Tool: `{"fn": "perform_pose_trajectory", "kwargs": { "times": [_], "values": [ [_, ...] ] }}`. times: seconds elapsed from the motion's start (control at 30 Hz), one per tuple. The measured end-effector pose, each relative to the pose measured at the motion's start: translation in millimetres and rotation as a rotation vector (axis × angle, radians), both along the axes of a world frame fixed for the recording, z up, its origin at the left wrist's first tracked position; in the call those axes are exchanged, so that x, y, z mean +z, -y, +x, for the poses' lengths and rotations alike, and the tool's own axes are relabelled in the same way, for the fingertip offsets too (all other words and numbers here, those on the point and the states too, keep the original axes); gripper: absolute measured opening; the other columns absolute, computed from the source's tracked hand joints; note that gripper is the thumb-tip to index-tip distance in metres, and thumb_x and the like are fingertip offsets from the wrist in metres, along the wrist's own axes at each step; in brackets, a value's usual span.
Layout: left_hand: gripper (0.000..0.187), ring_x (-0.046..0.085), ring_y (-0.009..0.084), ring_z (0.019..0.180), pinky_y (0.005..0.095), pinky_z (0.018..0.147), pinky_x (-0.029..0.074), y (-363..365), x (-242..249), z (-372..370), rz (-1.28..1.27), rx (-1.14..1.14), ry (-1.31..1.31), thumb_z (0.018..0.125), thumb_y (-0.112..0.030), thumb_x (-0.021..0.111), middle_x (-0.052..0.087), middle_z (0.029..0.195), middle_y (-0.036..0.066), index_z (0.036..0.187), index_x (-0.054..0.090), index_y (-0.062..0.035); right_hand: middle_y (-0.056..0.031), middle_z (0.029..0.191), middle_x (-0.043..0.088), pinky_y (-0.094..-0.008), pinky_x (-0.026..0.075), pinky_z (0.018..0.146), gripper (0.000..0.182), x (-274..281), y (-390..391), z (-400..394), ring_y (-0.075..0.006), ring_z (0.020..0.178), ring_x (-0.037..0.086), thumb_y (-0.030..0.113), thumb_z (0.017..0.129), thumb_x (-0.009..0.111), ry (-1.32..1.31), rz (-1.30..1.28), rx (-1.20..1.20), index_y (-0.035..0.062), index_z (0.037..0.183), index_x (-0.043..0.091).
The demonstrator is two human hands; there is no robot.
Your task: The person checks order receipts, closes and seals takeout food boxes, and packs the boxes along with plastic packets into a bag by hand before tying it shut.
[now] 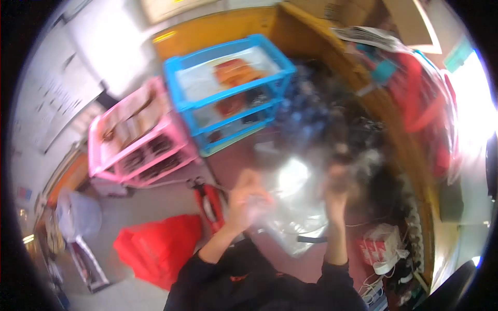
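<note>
My left hand (250,201) is raised over the table, smeared by motion. Something pale and see-through shows at its palm, too blurred to name. Across from it, my right hand (337,187) is blurred as well, with a dark patch around its fingers; whether it holds anything cannot be made out. A shiny clear plastic bag (298,223) lies on the table between and below both hands. Close to my right wrist is a short black strip (312,239) on the plastic. Red-handled pliers or cutters (210,205) lie to the left of my left hand.
A blue tiered rack (187,103) and a pink one (174,140) stand at the back left. Dark clear-wrapped items (306,103) are heaped behind my hands. A red bag (158,249) lies at left, a white-and-red power adapter (381,243) with cords at right. A wooden edge (384,111) borders the right.
</note>
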State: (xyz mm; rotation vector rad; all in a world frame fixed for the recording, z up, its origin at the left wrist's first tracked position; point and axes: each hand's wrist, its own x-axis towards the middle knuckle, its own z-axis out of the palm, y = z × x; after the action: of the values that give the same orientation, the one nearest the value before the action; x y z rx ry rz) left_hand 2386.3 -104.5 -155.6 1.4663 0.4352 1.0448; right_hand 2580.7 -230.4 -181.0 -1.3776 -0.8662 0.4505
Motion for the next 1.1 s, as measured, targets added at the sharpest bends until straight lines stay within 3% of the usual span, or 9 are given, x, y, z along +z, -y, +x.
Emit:
{"fn": "perform_pose_trajectory", "kwargs": {
  "times": [0.1, 0.13, 0.3, 0.5, 0.7, 0.8, 0.87, 0.9, 1.1],
  "values": [
    [0.019, 0.047, 0.0116, 0.066, 0.0219, 0.057, 0.034, 10.5, 13.7, -29.8, -0.034, -0.125, 0.021, 0.066, -0.017, 0.062, 0.049, 0.071, 0.004, 0.06, 0.051, -0.0026, -0.0032, 0.092, 0.046, -0.0212, 0.037, 0.063, 0.048, 51.9, -32.6, -106.4, -0.0089, 0.074, 0.045, -0.003, 0.058, 0.054, -0.152, -0.118, 0.469, 0.0, 0.105, 0.044],
    [0.017, 0.051, 0.0144, 0.072, 0.0234, 0.06, 0.038, 10.0, 22.7, -44.3, 0.037, -0.167, 0.194, 0.069, -0.014, 0.061, 0.053, 0.077, 0.008, 0.069, 0.05, -0.0011, -0.0035, 0.09, 0.046, -0.0214, 0.037, 0.064, 0.047, 50.8, -39.9, -122.7, -0.0092, 0.075, 0.045, -0.002, 0.057, 0.054, -0.11, -0.096, 0.549, -0.0008, 0.104, 0.045],
    [0.048, 0.044, 0.0227, 0.115, 0.0344, 0.095, 0.033, 28.3, 91.2, -189.5, 0.017, -0.031, -0.416, 0.069, -0.004, 0.06, 0.044, 0.124, 0.015, 0.115, 0.046, -0.0022, -0.0068, 0.082, 0.047, -0.0254, 0.04, 0.066, 0.029, 42.6, -74.9, -178.3, -0.0137, 0.078, 0.046, 0.012, 0.059, 0.058, 0.023, -0.116, 0.414, -0.0033, 0.084, 0.052],
    [0.035, 0.051, 0.0331, 0.092, 0.0382, 0.08, 0.041, 68.4, 54.1, -335.5, 0.267, 0.673, -0.861, 0.062, -0.005, 0.063, 0.051, 0.103, 0.015, 0.096, 0.053, -0.0018, -0.0116, 0.107, 0.049, -0.0268, 0.044, 0.071, 0.034, 67.1, -116.5, -276.6, -0.0143, 0.085, 0.052, 0.022, 0.078, 0.053, -0.377, -0.074, 0.871, -0.0053, 0.097, 0.05],
    [0.034, 0.049, 0.0326, 0.095, 0.0446, 0.081, 0.039, 87.3, -45.9, -362.0, 0.394, 0.502, -1.363, 0.066, -0.021, 0.061, 0.048, 0.107, 0.015, 0.094, 0.055, -0.0031, -0.0038, 0.088, 0.055, -0.0291, 0.043, 0.07, 0.027, 41.6, -111.9, -405.3, -0.0121, 0.083, 0.052, -0.003, 0.073, 0.049, -0.568, -0.734, 0.887, 0.0019, 0.1, 0.053],
    [0.038, 0.048, 0.0326, 0.098, 0.0452, 0.085, 0.036, 85.0, -41.7, -376.0, -0.1, 0.069, -1.563, 0.067, -0.025, 0.058, 0.051, 0.106, 0.016, 0.098, 0.055, -0.0036, -0.0022, 0.083, 0.053, -0.0295, 0.042, 0.068, 0.017, -46.1, -74.2, -423.8, -0.0144, 0.081, 0.052, -0.003, 0.075, 0.046, -0.565, -0.742, 1.1, 0.0026, 0.088, 0.055],
    [0.05, 0.051, 0.0317, 0.094, 0.0494, 0.094, 0.026, 92.7, -53.6, -388.5, 0.199, 0.106, -1.389, 0.064, -0.023, 0.058, 0.053, 0.103, 0.017, 0.108, 0.051, -0.0015, -0.0082, 0.086, 0.056, -0.0333, 0.043, 0.071, 0.015, -49.4, -67.3, -417.0, -0.0209, 0.084, 0.054, -0.001, 0.073, 0.05, -0.127, -0.846, 1.243, 0.0003, 0.087, 0.055],
    [0.039, 0.05, 0.028, 0.097, 0.0481, 0.098, 0.019, 88.8, -54.2, -383.4, 0.33, 0.056, -1.656, 0.066, -0.023, 0.056, 0.054, 0.103, 0.014, 0.101, 0.057, -0.0057, -0.0082, 0.086, 0.056, -0.0333, 0.043, 0.071, 0.015, -69.4, -61.5, -408.0, -0.0209, 0.084, 0.054, -0.001, 0.073, 0.05, -0.138, -0.851, 1.234, 0.0003, 0.087, 0.055],
    [0.024, 0.051, 0.0256, 0.093, 0.0505, 0.102, 0.011, 83.3, -44.7, -397.2, 0.606, -0.183, -1.409, 0.071, -0.028, 0.056, 0.057, 0.087, 0.008, 0.077, 0.065, -0.0068, -0.011, 0.085, 0.057, -0.0344, 0.044, 0.071, 0.015, -79.4, -68.9, -385.2, -0.0242, 0.082, 0.055, 0.001, 0.072, 0.052, 0.22, -0.798, 1.106, -0.0002, 0.087, 0.056]
  ]
}}
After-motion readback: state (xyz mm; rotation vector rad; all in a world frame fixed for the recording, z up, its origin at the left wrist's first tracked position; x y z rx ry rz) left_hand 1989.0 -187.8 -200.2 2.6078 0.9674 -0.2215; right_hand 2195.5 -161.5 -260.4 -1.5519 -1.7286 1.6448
